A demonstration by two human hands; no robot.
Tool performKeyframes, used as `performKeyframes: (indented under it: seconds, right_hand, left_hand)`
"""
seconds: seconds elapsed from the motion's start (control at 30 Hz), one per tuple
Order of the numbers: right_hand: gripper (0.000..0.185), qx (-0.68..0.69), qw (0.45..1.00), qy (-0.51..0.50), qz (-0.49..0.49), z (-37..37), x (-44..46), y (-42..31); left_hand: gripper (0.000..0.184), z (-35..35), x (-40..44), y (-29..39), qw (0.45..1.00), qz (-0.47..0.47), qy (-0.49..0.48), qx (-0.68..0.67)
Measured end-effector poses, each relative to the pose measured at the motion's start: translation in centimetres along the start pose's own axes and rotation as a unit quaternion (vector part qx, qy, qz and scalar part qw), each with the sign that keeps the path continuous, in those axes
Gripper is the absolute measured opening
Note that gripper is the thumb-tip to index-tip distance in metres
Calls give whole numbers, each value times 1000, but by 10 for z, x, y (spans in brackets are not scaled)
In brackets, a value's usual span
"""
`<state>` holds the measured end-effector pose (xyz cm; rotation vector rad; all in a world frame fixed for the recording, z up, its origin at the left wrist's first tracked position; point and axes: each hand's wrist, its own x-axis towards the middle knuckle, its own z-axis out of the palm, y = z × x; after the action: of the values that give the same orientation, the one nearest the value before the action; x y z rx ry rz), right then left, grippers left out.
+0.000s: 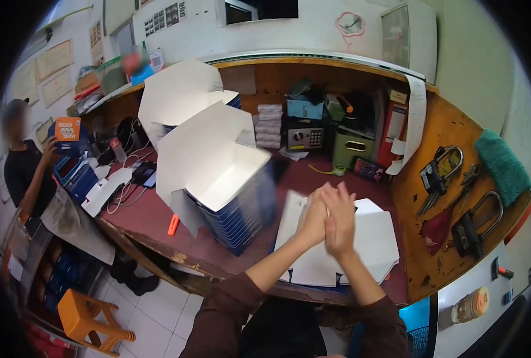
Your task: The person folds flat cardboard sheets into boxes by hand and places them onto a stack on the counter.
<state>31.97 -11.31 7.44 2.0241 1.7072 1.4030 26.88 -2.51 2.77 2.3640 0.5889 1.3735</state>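
My left hand (313,222) and my right hand (340,222) are pressed against each other, palms inward, with fingers stretched out. Nothing shows between them, though their inner sides are hidden. Beneath them lies a flat, unfolded white carton sheet (370,241) with cut flaps, near the front edge of the table. To its left stands a tall stack of nested blue cartons (235,230), white inside, with a large white flap (197,143) raised. A second stack of cartons (179,89) rises behind it.
The reddish table (143,212) carries an orange cutter (173,224), a phone (369,169) and cables (121,194). A small safe (306,138) stands at the back. Locks (477,230) hang on the right panel. Left, a person (27,173) holds an orange-and-blue box (68,129); an orange stool (89,316) stands below.
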Motion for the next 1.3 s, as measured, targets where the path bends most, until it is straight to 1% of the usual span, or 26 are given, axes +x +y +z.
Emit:
performKeyframes:
  seconds: [0.03,0.07,0.13,0.17,0.27,0.3,0.33,0.4,0.43,0.5,0.6,0.63,0.7,0.73,0.8,0.83,0.87,0.9,0.93,1.0,1.07,1.1,1.13,1.2,1.23,1.3]
  right_hand:
    - [41,350,928,119,48,8,-10,-15]
    - [42,649,723,219,85,12,-25,-30]
    - [52,680,694,231,-54,-18,-61,-61]
    - [49,635,722,219,-166,-28,-79,-76]
    - [47,652,725,114,-190,-28,-92,-63]
    - [39,702,686,139,-133,-29,-92,-51]
    - [39,702,688,137,-125,-23,-100,-48]
    - [26,766,631,124,-11,-7,-118,-42]
    - [26,766,632,122,-6,-5,-125,-36]
    - [14,802,595,37,22,-7,-139,-27]
    - [12,796,605,33,1,-10,-141,-26]
    - [12,795,605,34,2,-11,-139,-27]
    - [12,734,678,-2,38,-11,-134,-32]
    - [12,733,679,2,41,-10,-133,-33]
    - [16,772,622,-64,113,-8,-132,-35]
    - [16,771,623,-62,114,-4,-134,-39]
    - [17,859,456,-144,183,1,-136,-44]
    - [18,906,269,-218,243,4,-136,-46]
    - [18,907,271,-214,242,1,-133,-42]
    - [17,942,46,-67,325,-7,-129,-30]
    - [10,934,-39,69,347,4,-140,-12]
    - [6,907,-41,83,411,-10,-136,10]
    - [6,886,24,117,448,-27,-127,28]
    - [8,810,342,241,412,-5,-140,26]
    - [8,811,343,245,407,-2,-134,20]
    - [10,612,514,444,405,-5,-120,1]
  left_hand:
    - [41,-2,3,7,1000,5,2,-3]
    - [40,-1,3,15,999,-29,9,-16]
    - [40,4,3,32,997,-59,14,-46]
    - [40,4,-1,38,994,-62,-49,-69]
    - [51,10,-43,19,954,8,-299,-22]
    - [56,13,-64,7,921,68,-382,40]
    - [56,9,-80,4,918,71,-387,36]
    - [60,1,-101,-2,862,129,-446,204]
    - [60,-8,-99,-3,861,131,-448,201]
    - [51,-25,-90,-5,867,57,-493,29]
    - [37,-28,-69,-21,846,5,-527,-79]
    - [29,-29,-60,-20,849,-65,-511,-119]
    - [28,-40,-38,-14,863,-78,-490,-97]
    - [28,-49,-27,-6,876,-91,-467,-75]
    - [26,-65,-20,15,900,-98,-407,-124]
    - [26,-69,-22,28,908,-142,-311,-244]
    - [26,-69,-24,37,892,-182,-206,-358]
    - [27,-61,-30,47,899,-182,-135,-375]
    - [27,-55,-35,56,900,-177,-135,-375]
    - [24,-47,-40,70,856,-178,-31,-484]
    - [25,-46,-36,72,817,-175,-31,-548]
    - [28,-48,-34,71,829,-163,-31,-534]
    - [32,-50,-31,70,841,-147,-28,-520]
    - [38,-44,-39,67,859,-141,-49,-490]
    - [38,-40,-44,74,860,-134,-74,-487]
    - [36,-29,-58,93,835,-160,-72,-522]
